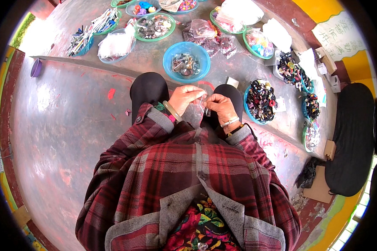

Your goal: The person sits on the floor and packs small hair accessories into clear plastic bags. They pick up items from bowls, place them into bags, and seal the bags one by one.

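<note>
Both my hands meet above my lap, between my dark-trousered knees. My left hand (183, 98) has thumb and fingers pinched on the top of a small clear plastic bag (201, 101), which shows as a thin pale edge. Close beside it, my right hand (223, 108) is closed in a pinch, with a small dark shiny piece (207, 111) hanging under its fingertips. What kind of piece this is, I cannot make out. Just beyond my hands stands a blue plastic bowl (167, 62) with small metallic and dark items heaped in it.
Right of my knee, a blue basin (248, 109) holds a pile of black bands with coloured bits. Green-rimmed bowls (173, 26), clear bags (199, 31) and a tray of pens (84, 41) stand on the raised step. A purple bowl (36, 68) lies far left.
</note>
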The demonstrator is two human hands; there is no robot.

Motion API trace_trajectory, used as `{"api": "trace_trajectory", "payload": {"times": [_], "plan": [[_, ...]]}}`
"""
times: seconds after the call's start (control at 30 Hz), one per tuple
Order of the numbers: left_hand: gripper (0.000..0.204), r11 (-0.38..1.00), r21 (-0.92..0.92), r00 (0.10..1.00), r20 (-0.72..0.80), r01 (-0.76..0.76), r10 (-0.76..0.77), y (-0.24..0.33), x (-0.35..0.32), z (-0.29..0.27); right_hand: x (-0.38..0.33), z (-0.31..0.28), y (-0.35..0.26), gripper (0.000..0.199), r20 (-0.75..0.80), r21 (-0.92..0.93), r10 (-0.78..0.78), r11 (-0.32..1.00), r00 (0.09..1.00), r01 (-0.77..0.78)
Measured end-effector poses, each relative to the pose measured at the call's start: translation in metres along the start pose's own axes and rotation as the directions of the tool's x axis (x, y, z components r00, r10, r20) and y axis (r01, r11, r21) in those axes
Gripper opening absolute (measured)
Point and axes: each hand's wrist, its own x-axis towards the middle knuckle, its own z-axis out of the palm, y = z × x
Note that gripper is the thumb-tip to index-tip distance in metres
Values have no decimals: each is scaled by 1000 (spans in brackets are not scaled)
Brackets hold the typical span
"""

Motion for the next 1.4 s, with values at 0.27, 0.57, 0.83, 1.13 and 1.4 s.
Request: {"api": "trace_trajectory", "payload": {"times": [0.27,0.57,0.83,1.13,1.4], "plan": [[17,996,-86,999,25,32,-30,-4,3,-4,1,-2,3,8,39,12,17,1000,999,-18],[18,991,-117,998,-15,66,-68,0,1,-4,3,-1,10,10,46,-226,28,974,999,-17],[19,996,-69,998,-18,63,-65,1,0,-3,2,-1,3,12,8,-456,-93,886,996,86],[23,997,56,988,-140,-52,59,-5,4,-3,10,-8,-4,14,-95,-231,-143,966,985,118],[26,967,227,992,-19,-117,124,-22,8,1,15,14,0,21,-143,-591,-371,776,917,222]]}}
